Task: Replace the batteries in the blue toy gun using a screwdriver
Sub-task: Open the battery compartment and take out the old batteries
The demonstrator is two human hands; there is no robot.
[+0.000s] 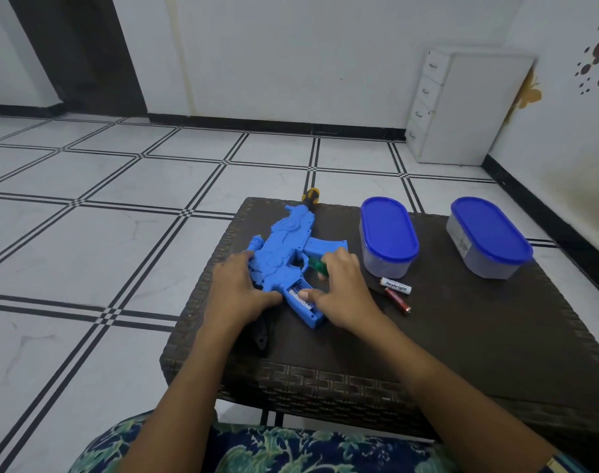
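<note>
The blue toy gun [287, 250] lies flat on a dark woven table [461, 336]. Its grip's battery compartment [299, 295] is uncovered, and a battery shows inside. My left hand [238, 290] presses on the gun's left side and holds it down. My right hand [342, 291] grips a green-handled screwdriver [316, 264] in its fingers while its thumb pushes on the battery in the compartment. Two loose batteries lie right of my right hand: a white one [396, 286] and a red one [397, 300]. A black cover piece [262, 337] rests beside my left wrist.
Two clear tubs with blue lids [388, 233] [490, 233] stand at the table's back right. A yellow-and-black tool handle [311, 196] pokes out behind the gun at the far edge. Beyond the table there is tiled floor and a white drawer unit [461, 107].
</note>
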